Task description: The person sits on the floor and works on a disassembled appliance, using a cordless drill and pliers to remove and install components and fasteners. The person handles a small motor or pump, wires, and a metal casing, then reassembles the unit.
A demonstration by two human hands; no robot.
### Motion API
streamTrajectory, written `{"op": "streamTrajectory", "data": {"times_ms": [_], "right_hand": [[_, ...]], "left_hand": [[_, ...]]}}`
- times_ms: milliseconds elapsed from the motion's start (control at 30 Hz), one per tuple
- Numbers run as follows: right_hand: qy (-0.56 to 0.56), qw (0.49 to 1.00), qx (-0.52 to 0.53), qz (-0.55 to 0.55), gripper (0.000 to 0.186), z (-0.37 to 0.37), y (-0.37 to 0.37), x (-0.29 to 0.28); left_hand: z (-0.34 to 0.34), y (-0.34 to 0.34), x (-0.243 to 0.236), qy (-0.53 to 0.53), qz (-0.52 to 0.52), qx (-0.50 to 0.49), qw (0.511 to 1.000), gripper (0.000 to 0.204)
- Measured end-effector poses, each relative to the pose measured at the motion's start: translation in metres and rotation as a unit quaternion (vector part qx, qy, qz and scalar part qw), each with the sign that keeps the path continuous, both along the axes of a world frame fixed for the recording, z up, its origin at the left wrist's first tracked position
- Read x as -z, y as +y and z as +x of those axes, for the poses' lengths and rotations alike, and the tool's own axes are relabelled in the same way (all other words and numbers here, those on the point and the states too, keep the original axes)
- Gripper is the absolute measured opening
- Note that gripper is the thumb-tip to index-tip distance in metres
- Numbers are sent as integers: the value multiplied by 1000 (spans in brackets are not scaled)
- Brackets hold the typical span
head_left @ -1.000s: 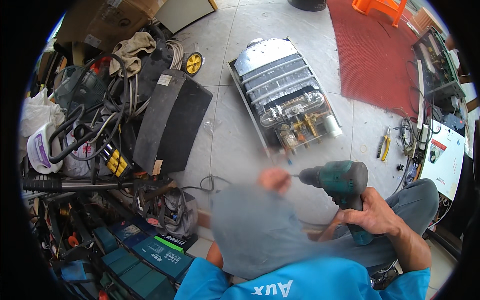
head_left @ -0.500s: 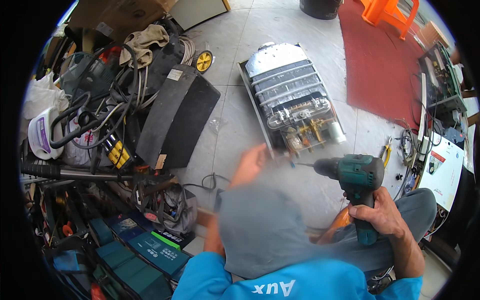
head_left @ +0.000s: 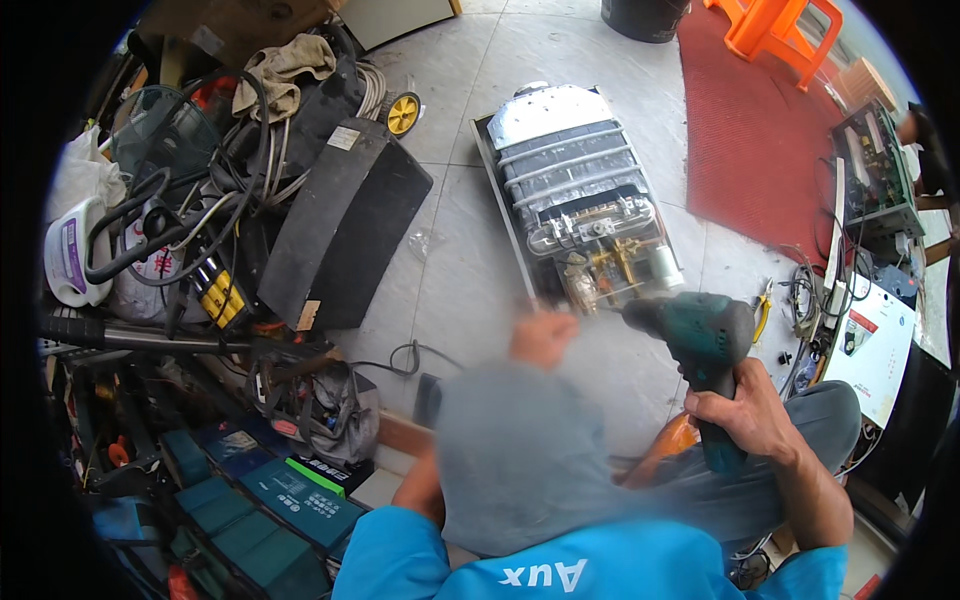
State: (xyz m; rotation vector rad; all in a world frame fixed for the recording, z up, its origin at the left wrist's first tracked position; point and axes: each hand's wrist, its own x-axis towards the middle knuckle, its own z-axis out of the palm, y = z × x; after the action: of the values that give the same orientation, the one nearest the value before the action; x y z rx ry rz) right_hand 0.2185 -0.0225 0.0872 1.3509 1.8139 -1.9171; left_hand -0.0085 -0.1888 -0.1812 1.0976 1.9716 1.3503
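My right hand (head_left: 745, 412) is wrapped round the handle of a dark green cordless drill (head_left: 706, 330). The drill lies level, its chuck and thin bit pointing left toward the lower end of an opened gas water heater (head_left: 573, 165). The heater lies on the floor, showing a silver hood, pipes round a grey body and brass fittings (head_left: 628, 258). My left hand (head_left: 545, 338) is just below the heater's lower left corner, close to the drill's bit. Its fingers are smeared by motion, so I cannot make out whether they hold anything.
On the left are a black panel (head_left: 345, 225), cables, a white jug (head_left: 78, 255) and a grey tool bag (head_left: 335, 410). To the right are yellow-handled pliers (head_left: 763, 311), coiled wires and a white panel (head_left: 872, 345). Behind are a red mat (head_left: 745, 140) and an orange stool (head_left: 778, 35).
My left hand has moved right, away from the heater's side edge and nearer the bit. The drill has shifted slightly left and tilted in my right hand; the view has moved a little.
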Motion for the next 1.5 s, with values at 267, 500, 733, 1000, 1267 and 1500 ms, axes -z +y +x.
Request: {"op": "streamTrajectory", "data": {"times_ms": [267,500,733,1000,1267,1500], "right_hand": [[-16,994,-72,77,36,-49,18,10],[-3,997,-48,55,29,-77,17,43],[3,997,-46,55,28,-82,13,69],[3,996,-55,69,28,-83,13,75],[7,997,-46,61,28,-86,12,73],[2,996,-49,69,27,-89,10,78]], "left_hand": [[5,36,-15,-29,-86,-181,979,19],[6,52,-5,110,-153,-206,960,27],[-1,52,-4,87,-168,-172,967,27],[-9,55,-19,150,-205,-120,960,29],[-13,58,-23,170,-250,-73,951,32],[-16,61,-27,164,-266,-59,948,32]]}}
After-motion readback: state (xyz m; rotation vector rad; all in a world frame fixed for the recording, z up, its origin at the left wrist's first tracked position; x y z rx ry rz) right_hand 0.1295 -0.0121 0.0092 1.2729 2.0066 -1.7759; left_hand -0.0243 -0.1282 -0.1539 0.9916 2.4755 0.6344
